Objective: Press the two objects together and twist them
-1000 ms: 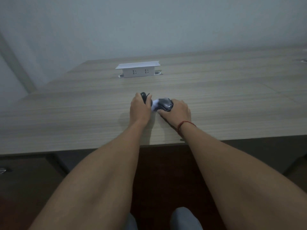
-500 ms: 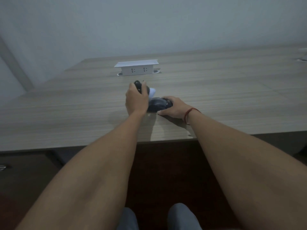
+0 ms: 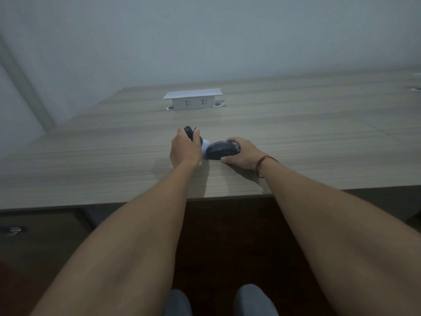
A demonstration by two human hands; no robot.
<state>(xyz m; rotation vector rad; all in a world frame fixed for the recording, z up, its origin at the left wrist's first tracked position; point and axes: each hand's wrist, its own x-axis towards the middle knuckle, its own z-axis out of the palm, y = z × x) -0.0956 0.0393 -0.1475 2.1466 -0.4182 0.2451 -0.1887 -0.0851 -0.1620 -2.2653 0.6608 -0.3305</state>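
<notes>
The wood-grain counter (image 3: 296, 137) filled the middle of the view, its near edge running across above the person's forearms, with a pale wall behind it. Toward the back of the counter stood a raised white socket box (image 3: 193, 100) with two outlets facing the person.

Nearer the front edge, the two hands worked close together. The right hand (image 3: 243, 153), a red cord around its wrist, lay over the right end of a dark computer mouse (image 3: 222, 150) that rested on the counter; its fingers (image 3: 233, 140) curled round the far side and the thumb pressed the near side, so it gripped the mouse. The left hand (image 3: 183, 149), just left of the mouse, was curled round a small dark rounded object (image 3: 188, 132) whose top stuck up above the knuckles; what the object was could not be told.

Between the hands, touching the mouse's left end, a small white piece (image 3: 205, 145) showed, partly hidden by the left hand.
</notes>
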